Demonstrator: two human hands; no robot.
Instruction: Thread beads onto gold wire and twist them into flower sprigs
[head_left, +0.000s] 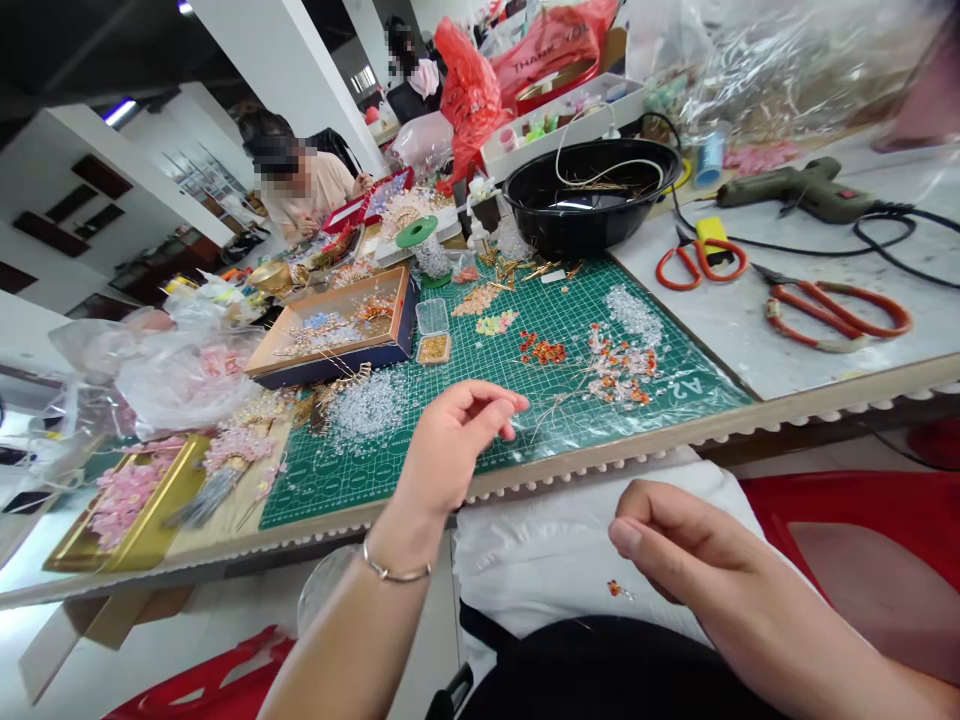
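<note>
My left hand (454, 440) is over the front edge of the green cutting mat (322, 490), thumb and fingers pinched together; whatever they hold is too fine to make out. My right hand (682, 545) is closed above my lap, thumb against the curled forefinger, its grip hidden. Just below its fingers shows a small orange-and-clear bead sprig (616, 589); I cannot tell whether it hangs from the hand or lies on the white cloth (517, 535). On the mat are wired sprigs of clear and orange beads (619, 370), loose orange beads (541, 349) and a pile of clear beads (367, 408).
Pliers (832, 310), scissors (701, 262) and a glue gun (810, 190) lie at the right. A black basin (589, 215) stands behind the mat. Left of it are a shallow box (337, 325) and a gold tray of pink flowers (161, 530). Another person (307, 190) sits across.
</note>
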